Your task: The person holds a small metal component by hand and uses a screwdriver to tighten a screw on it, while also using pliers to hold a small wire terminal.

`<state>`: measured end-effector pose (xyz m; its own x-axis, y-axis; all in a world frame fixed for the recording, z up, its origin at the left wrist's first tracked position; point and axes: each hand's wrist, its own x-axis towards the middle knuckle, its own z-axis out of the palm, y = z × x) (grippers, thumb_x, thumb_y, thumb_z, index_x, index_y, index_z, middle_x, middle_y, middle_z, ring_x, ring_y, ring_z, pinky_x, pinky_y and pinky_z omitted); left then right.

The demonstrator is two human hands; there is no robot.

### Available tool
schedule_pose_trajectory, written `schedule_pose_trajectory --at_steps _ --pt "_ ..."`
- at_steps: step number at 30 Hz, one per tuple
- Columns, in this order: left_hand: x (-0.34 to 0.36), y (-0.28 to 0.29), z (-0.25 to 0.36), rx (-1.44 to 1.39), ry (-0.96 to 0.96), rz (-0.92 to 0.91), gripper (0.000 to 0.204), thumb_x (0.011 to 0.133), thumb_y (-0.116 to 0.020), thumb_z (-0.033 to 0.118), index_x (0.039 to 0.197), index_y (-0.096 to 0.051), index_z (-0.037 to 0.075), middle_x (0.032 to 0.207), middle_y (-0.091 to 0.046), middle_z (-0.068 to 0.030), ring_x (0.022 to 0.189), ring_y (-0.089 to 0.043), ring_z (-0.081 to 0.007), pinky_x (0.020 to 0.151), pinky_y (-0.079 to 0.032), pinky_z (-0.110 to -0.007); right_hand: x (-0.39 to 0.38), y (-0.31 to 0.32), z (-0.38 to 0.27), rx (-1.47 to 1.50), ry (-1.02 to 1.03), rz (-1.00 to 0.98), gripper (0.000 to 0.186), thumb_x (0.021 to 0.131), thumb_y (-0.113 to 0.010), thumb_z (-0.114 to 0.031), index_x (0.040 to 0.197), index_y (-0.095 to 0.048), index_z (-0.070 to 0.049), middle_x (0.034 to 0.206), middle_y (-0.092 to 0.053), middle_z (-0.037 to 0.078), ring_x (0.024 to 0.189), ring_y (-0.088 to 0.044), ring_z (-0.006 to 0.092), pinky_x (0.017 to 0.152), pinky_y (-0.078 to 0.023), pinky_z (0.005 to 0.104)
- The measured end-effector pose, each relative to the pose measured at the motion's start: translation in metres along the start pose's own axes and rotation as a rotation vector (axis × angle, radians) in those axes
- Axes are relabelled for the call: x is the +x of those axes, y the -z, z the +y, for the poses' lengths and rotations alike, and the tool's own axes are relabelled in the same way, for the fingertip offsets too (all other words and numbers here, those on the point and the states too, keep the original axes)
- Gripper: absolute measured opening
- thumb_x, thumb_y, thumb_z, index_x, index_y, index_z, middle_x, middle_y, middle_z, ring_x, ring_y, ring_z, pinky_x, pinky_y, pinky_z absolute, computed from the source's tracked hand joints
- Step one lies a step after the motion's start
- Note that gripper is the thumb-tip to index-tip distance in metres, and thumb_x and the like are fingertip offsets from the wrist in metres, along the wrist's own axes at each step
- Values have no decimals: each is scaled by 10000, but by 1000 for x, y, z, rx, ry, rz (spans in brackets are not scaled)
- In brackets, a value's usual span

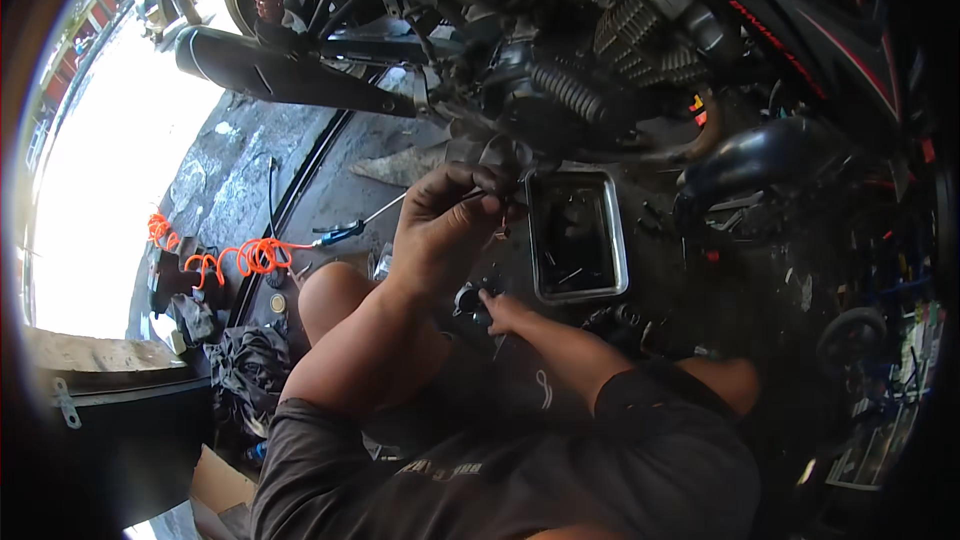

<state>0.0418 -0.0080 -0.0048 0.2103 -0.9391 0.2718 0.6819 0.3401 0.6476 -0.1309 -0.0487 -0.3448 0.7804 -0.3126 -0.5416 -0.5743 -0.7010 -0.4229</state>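
Observation:
My left hand [445, 230] is raised in the middle of the view, its fingers closed in a pinch. What it holds is dark and small, and I cannot make it out; a coppery bit shows just below the fingertips. Lower down, my right hand [507, 312] reaches in from the right, closed on a dark round metal part [467, 300] with a paler rim. Its fingers are partly hidden. Right of my left hand, a metal tray [621, 240] on the floor holds dark liquid or dark small parts.
A motorcycle engine [650, 30] and its black exhaust muffler [270, 70] stand ahead. On the left lie a blue air blow gun [340, 233] and its orange coiled hose [262, 256]. A dark cloth heap [250, 365] and a wooden board [100, 352] are nearer. Tools [905, 370] lie right.

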Motion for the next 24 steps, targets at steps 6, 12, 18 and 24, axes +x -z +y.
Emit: schedule_pose_trajectory --at_steps 6,12,18,24 --pt "-1 -2 2 11 -1 -18 177 869 -670 48 1040 -624 33 1033 -665 -133 915 -617 -199 780 -478 -319 -50 67 -25 -97 159 196 793 717 -731 -335 1444 -431 -236 1077 -585 219 1013 -601 405 887 -520 448" --pt "-7 -23 14 -32 -26 75 210 844 -682 -60 1041 -633 -5 961 -684 -101 893 -670 -186 809 -557 -322 -188 213 -56 93 149 540 533 667 -766 -228 1140 -590 -56 939 -635 201 811 -657 367 733 -545 404" --pt "5 -28 16 36 -79 -127 169 855 -685 -38 1016 -640 -13 888 -675 -95 786 -667 -173 703 -555 -310 -354 233 -43 636 -141 549 497 732 -719 -119 1188 -544 -32 1044 -632 162 1004 -623 254 845 -495 367" --pt "5 -60 1 115 83 116 130 904 -663 43 1022 -639 -5 912 -669 -70 791 -635 -149 688 -523 -275 -432 174 -75 807 -233 890 441 809 -694 -103 1208 -554 22 1213 -604 138 1143 -559 222 958 -448 348"
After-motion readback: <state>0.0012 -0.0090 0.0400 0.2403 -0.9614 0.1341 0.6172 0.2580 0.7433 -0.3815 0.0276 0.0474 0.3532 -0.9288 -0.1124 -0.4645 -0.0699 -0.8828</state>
